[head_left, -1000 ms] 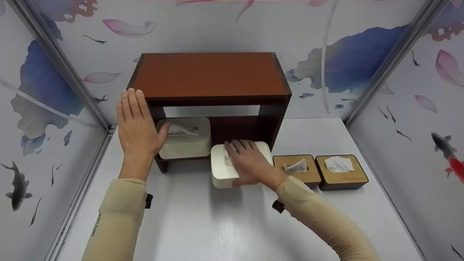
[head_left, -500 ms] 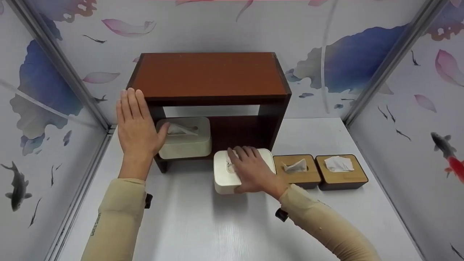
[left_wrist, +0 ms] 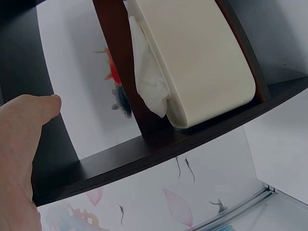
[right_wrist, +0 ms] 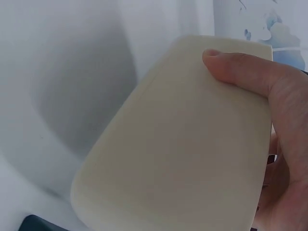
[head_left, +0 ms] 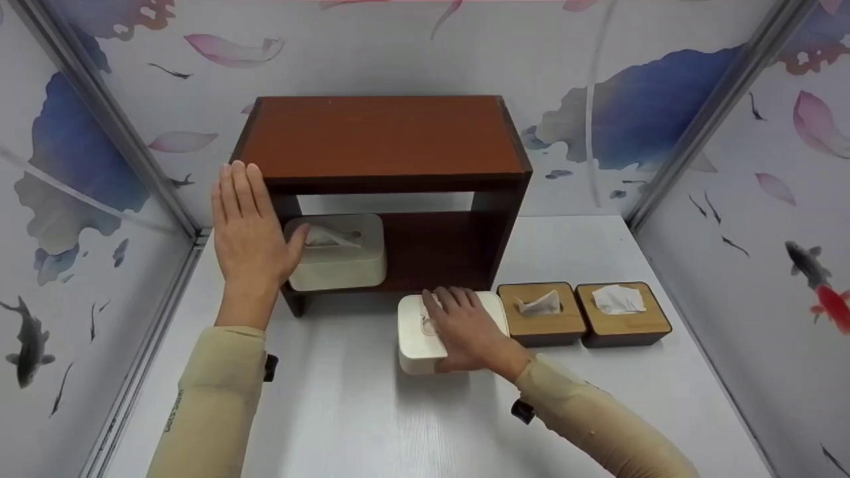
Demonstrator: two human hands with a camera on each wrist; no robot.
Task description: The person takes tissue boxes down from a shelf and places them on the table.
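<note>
My right hand [head_left: 468, 335] grips a cream tissue box [head_left: 415, 345] in front of the shelf, with the thumb on its near side and the fingers across the top to the far side. In the right wrist view the thumb presses the box's smooth side. My left hand [head_left: 247, 242] lies with straight fingers at the left front upright of a brown wooden shelf [head_left: 392, 136]. Inside the shelf, at the left of its lower board, sits a second cream tissue box [head_left: 342, 271] with a white tissue [left_wrist: 150, 79] poking out of its slot.
Two tissue boxes with wooden tops, a nearer-left one [head_left: 541, 322] and a right one [head_left: 624, 322], stand side by side to the right of the held box. The white table [head_left: 345, 411] is bounded by printed panels [head_left: 750, 166] at the back and sides.
My right hand has brought the cream tissue box toward me and slightly right, away from the shelf's front edge. My left hand stays in place against the shelf.
</note>
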